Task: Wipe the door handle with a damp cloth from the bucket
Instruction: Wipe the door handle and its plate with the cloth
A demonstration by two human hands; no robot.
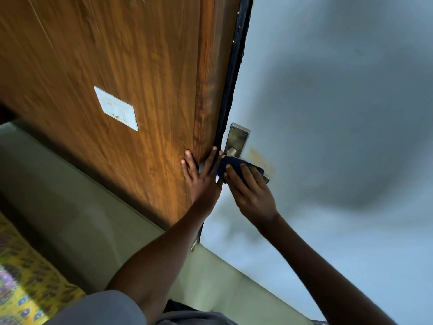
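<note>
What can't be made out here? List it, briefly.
Head view only:
- Handle lever: mostly hidden under the cloth and right hand; only its neck and tip show.
- Cloth dampness: cannot tell.
- Bucket: not in the picture.
- Switch plate: markings too blurred to read.
- Left hand: palm side hidden, flat against the door edge.

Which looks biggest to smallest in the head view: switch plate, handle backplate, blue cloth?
1. switch plate
2. blue cloth, partly hidden under the right hand, so unsure
3. handle backplate
</note>
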